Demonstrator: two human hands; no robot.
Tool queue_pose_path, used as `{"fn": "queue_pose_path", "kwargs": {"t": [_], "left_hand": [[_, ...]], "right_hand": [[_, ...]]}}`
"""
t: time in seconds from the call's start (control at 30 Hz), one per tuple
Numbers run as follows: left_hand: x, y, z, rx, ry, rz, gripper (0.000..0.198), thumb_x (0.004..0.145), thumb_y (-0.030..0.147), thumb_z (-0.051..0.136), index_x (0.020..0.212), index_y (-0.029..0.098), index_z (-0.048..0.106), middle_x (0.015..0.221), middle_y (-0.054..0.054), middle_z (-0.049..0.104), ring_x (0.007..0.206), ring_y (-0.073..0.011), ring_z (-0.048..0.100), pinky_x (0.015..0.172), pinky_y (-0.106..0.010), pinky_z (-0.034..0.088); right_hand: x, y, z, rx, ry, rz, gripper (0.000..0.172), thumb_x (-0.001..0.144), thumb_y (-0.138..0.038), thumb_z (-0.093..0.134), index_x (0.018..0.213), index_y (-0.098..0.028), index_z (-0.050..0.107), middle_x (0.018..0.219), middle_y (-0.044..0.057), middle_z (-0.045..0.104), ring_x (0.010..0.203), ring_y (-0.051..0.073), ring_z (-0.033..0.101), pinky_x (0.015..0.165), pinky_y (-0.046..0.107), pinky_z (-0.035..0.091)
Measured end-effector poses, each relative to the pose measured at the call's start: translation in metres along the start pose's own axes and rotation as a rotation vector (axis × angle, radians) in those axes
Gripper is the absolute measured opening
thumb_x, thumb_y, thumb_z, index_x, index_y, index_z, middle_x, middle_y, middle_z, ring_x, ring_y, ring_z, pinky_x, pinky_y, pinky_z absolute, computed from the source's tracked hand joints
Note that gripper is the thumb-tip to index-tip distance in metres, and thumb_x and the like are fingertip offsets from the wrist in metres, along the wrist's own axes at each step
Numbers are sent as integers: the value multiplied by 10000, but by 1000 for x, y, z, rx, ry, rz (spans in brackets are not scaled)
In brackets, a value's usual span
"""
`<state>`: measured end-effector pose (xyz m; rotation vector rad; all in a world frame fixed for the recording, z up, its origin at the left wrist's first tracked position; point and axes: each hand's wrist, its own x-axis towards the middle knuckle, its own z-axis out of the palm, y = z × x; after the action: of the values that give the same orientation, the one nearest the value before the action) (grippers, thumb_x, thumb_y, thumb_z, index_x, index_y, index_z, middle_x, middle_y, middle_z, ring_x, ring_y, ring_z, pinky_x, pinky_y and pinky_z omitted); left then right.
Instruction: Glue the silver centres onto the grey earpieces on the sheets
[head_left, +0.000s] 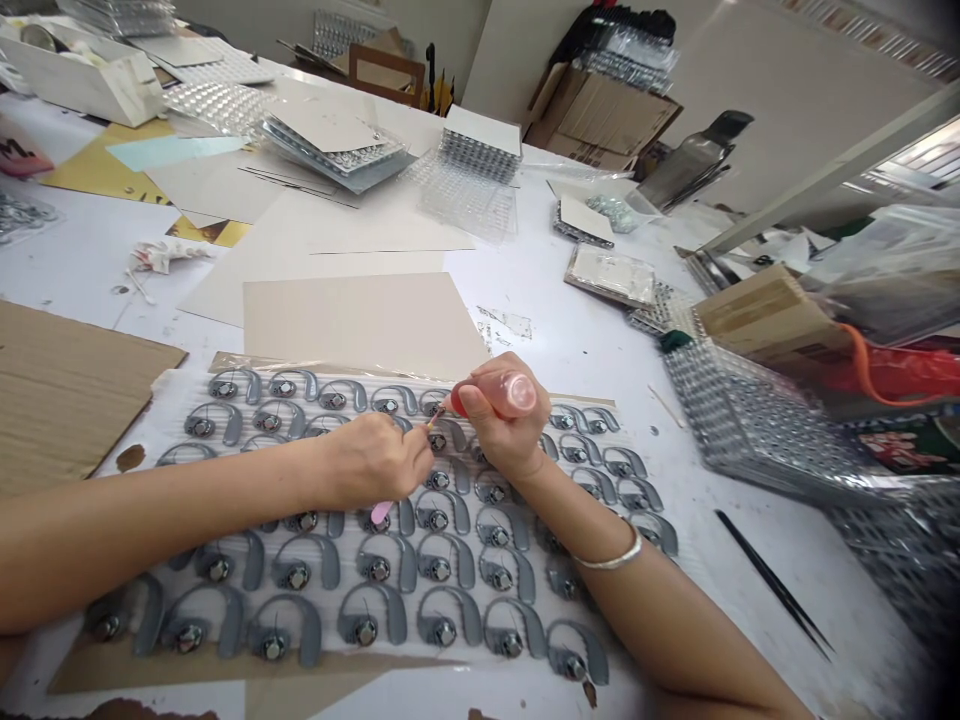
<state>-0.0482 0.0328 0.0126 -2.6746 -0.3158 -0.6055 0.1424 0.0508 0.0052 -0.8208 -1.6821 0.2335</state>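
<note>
My right hand (508,420) is wrapped round a translucent reddish squeeze bottle (491,392), tilted with its narrow end towards my left hand. Between the closed fingers of my left hand (386,458) is a thin pink-ended stick (381,514); its orange tip is close to the bottle's nozzle. Both hands are over rows of grey ear-hook earphone shells (448,612), each with a round metal part and thin wires. These shells lie on a white foam sheet (337,600) over cardboard. My forearms hide some of them.
Black tweezers (772,580) lie at the right, near stacked clear plastic trays (765,410). Brown cardboard (67,385) is on the left. Beyond the shells are a beige board (360,315), more trays (480,150), a white box (90,80) and a dark bottle (694,160).
</note>
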Motion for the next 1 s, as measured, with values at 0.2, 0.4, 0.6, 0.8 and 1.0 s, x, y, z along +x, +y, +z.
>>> {"fn": "queue_pose_path", "kwargs": {"t": [0.2, 0.4, 0.6, 0.8, 1.0], "left_hand": [[-1, 0, 0, 3, -5, -5, 180, 838, 37, 393, 843, 83, 567, 671, -88, 642, 425, -160, 537, 360, -271, 458], [-1, 0, 0, -18, -30, 3, 192, 852, 57, 384, 864, 66, 576, 691, -109, 645, 443, -173, 552, 374, -283, 476], [-2, -1, -1, -38, -56, 18, 216, 876, 92, 360, 852, 65, 573, 717, -130, 646, 460, -168, 563, 389, -280, 496], [-2, -2, -1, -35, -48, 13, 214, 867, 73, 357, 850, 66, 571, 710, -124, 641, 450, -166, 551, 382, -280, 486], [-3, -2, 1, -35, -36, 9, 215, 875, 87, 361, 854, 65, 574, 704, -117, 639, 434, -157, 530, 368, -270, 467]], "right_hand": [[-1, 0, 0, 0, 4, 38, 162, 799, -229, 652, 704, -192, 527, 682, 7, 569, 646, 147, 588, 628, 316, 489], [-1, 0, -1, -18, 4, 17, 156, 800, -233, 648, 710, -195, 526, 667, 7, 583, 638, 151, 589, 637, 326, 494], [0, 1, -1, -30, 16, -8, 151, 797, -233, 652, 719, -192, 529, 689, 12, 579, 637, 147, 577, 629, 324, 494], [1, 0, -2, -65, 25, -64, 141, 793, -205, 651, 714, -191, 536, 698, 11, 573, 620, 133, 553, 598, 305, 484], [-1, 0, -4, -84, 59, -29, 167, 804, -269, 643, 692, -195, 545, 666, 15, 588, 618, 146, 562, 591, 321, 491]]}}
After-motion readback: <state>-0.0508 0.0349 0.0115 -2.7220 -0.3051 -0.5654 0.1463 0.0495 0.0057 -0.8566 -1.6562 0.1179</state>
